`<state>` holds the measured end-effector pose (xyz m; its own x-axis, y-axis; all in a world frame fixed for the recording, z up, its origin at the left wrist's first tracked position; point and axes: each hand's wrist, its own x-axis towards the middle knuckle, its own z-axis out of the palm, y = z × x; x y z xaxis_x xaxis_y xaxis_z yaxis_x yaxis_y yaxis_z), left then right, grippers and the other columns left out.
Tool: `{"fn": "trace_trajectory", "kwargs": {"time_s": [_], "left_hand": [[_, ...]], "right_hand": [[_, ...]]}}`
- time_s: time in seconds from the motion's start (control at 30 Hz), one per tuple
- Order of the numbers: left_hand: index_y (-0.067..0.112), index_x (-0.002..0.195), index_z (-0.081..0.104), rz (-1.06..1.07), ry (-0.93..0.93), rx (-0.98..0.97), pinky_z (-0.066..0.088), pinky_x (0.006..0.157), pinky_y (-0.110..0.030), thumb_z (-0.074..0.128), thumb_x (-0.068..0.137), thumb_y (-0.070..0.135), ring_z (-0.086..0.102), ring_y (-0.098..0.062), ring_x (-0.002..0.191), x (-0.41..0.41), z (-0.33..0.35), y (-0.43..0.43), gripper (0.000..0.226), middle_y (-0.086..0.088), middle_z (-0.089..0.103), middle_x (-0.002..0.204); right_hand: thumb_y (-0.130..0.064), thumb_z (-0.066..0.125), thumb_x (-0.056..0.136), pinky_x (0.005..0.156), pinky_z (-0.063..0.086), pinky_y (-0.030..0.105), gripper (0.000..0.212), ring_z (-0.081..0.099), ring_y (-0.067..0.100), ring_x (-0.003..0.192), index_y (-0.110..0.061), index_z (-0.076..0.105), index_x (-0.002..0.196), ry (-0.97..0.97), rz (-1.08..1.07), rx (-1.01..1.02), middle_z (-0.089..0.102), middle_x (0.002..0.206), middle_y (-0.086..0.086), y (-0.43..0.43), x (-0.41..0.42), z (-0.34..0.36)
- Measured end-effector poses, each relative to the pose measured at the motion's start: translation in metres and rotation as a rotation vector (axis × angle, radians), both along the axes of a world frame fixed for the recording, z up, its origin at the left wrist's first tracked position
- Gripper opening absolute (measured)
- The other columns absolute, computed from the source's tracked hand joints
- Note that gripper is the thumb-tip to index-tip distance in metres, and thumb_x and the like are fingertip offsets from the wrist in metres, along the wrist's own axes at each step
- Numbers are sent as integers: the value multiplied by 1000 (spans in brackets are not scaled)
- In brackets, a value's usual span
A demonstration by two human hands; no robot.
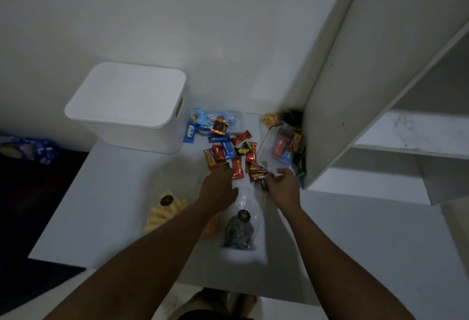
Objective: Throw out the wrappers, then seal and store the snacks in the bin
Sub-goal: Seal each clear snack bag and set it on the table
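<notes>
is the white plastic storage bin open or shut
Shut: a flat white lid covers the white plastic bin completely.

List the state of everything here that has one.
white bin: lid on, closed.
left hand: at the loose packets, grip unclear.
right hand: pinching brown sachets.
dark-snack bag: lying flat on the table, seal unclear.
yellow-stick bag: lying flat, seal unclear.
cabinet door: open.

snack packets (228, 149) beside white bin (127, 106), left hand (218, 189) touching them, right hand (284, 189) pinching brown wrappers (257, 173)
</notes>
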<state>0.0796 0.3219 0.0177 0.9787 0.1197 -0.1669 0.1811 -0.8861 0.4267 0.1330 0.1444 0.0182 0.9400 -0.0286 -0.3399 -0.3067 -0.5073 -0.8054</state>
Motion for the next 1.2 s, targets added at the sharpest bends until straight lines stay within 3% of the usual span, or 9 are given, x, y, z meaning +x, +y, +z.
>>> {"fn": "trace_trajectory", "kwargs": {"time_s": [0.1,0.27,0.4,0.5,0.73,0.9,0.97,1.07,1.2], "left_hand": [[16,119,60,-19,-54,-57,49,91,-32,69,86,22,58,-23,112,54,7,2,35,-6,60,119],[7,138,49,-47,-60,-215,46,101,-41,66,88,21,52,-28,123,152,-10,7,54,-13,53,136],[6,139,47,-148,-16,-103,45,100,-45,61,91,22,50,-35,123,221,-36,4,53,-17,52,136],[5,123,53,-74,66,-55,50,85,-39,58,92,28,61,-34,105,252,-51,0,39,-16,62,118],[18,103,58,-111,291,191,25,102,-51,55,88,35,63,-27,97,282,-63,-21,22,0,64,97],[13,124,47,-74,249,157,29,99,-51,62,79,19,62,-31,102,287,-68,-26,48,-7,60,115],[13,137,38,-57,175,75,36,94,-47,64,82,21,61,-34,105,285,-66,-25,61,-11,58,125],[12,152,23,19,107,-281,50,83,-43,61,87,9,62,-38,105,283,-54,-15,75,-20,59,125],[15,149,35,182,89,-494,53,78,-40,55,91,2,62,-43,105,283,-47,3,62,-28,60,125]], "right_hand": [[-31,68,91,69,44,25,34,62,19,88,-10,61,117,-40,-15,-13,66,99,4,8,44,6],[-20,57,96,77,41,24,16,56,15,92,-13,66,108,-68,-29,-33,61,97,0,19,124,1],[-24,49,96,84,53,39,23,64,30,99,-15,68,106,-126,6,-307,68,109,10,20,182,-17],[-35,53,94,86,53,41,32,61,34,110,-19,67,119,-101,137,-560,64,120,11,18,214,-25],[-51,45,89,74,52,33,44,66,30,97,-19,68,110,-41,174,-616,69,111,8,22,229,-58],[-48,46,94,84,53,42,39,63,31,105,-23,64,117,-36,189,-621,64,118,8,26,229,-57],[-43,48,94,84,53,43,33,63,31,102,-22,64,113,-47,187,-612,64,116,8,26,227,-54],[-36,51,93,86,54,48,28,63,31,103,-21,62,114,-43,194,-553,62,119,8,28,223,-47],[-33,59,92,87,52,40,28,63,26,105,-24,64,118,-83,205,-448,63,120,3,32,219,-36]]}}
